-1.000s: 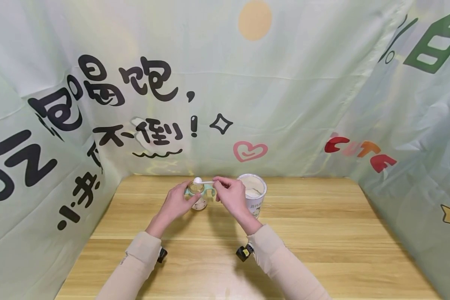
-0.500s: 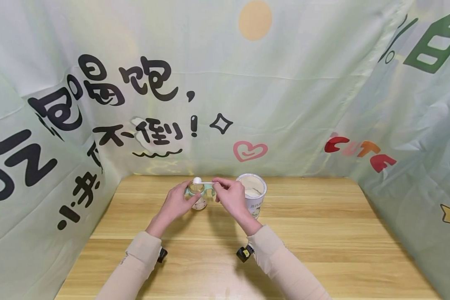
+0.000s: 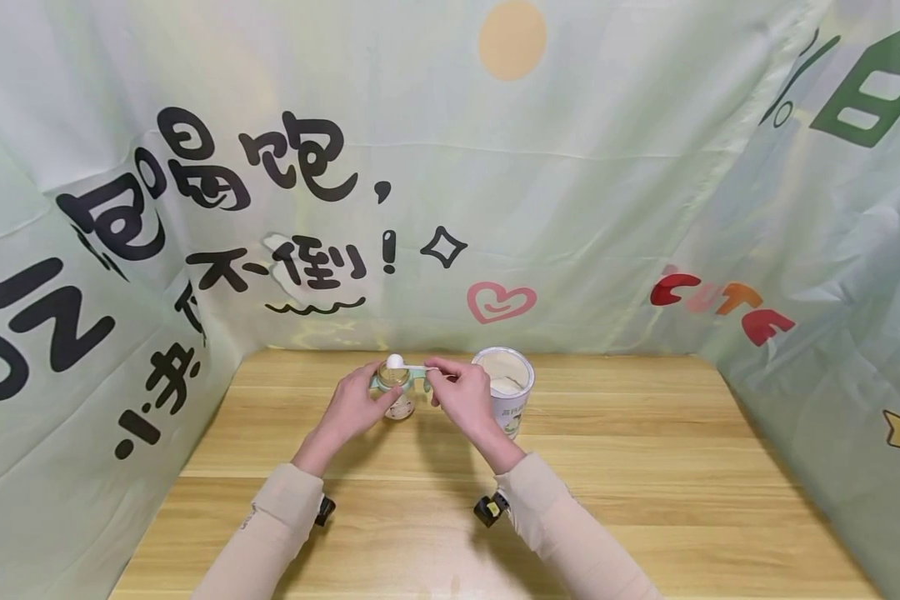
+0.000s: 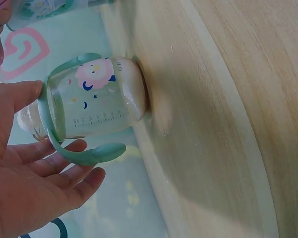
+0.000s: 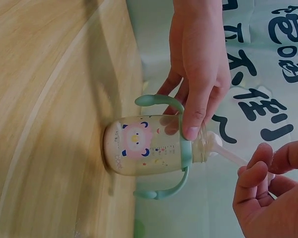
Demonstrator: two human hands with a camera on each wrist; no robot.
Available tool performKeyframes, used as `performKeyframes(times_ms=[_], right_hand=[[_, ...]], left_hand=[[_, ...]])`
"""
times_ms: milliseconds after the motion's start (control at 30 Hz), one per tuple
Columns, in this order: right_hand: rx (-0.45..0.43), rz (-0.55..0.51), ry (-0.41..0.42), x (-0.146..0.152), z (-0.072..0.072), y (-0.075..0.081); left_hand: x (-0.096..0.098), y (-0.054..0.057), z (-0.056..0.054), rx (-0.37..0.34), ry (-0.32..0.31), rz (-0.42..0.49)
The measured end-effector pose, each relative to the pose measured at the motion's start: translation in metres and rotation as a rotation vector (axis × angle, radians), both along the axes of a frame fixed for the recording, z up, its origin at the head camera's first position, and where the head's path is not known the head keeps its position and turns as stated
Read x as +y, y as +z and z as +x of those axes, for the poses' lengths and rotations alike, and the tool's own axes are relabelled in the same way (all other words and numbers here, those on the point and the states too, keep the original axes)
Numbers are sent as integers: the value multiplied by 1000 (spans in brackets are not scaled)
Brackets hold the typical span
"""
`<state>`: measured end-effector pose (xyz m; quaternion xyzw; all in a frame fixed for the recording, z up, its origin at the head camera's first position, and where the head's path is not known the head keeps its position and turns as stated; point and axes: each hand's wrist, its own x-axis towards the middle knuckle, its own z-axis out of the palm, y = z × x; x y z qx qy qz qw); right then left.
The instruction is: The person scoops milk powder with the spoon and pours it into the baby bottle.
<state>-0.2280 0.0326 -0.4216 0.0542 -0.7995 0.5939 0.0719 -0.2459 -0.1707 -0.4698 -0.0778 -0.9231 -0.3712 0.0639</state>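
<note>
From where I stood, the baby bottle (image 5: 146, 146) was upright near the table's (image 3: 645, 467) far edge, left of its middle, and the powder tin (image 3: 512, 410) stood to its right. The left hand (image 3: 356, 400) gripped the bottle's collar (image 4: 44, 109) between thumb and fingers, presumably to steady it while leaving the mouth free. The right hand (image 3: 461, 392) pinched the long-handled scoop (image 3: 395, 362) well back from its bowl, likely so the fingers kept out of the way; the bowl was at the mouth, though I couldn't tell whether it touched the rim. The tin, I judged, was near enough for short trips. Only the head view looked down onto the powder (image 3: 504, 367) inside the tin. The left wrist view had the measuring scale (image 4: 102, 120) clearest, and a pale layer (image 4: 131, 89) at the bottle's bottom, perhaps powder; the right wrist view showed both green handles (image 5: 164, 193) whole.
</note>
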Motion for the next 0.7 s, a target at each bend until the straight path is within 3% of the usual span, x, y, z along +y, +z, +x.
performKeyframes(times_ms=[700], right_hand=[[-4,-17,13,0,0,-3]], left_hand=[[0,1,1,-9,11,-8]])
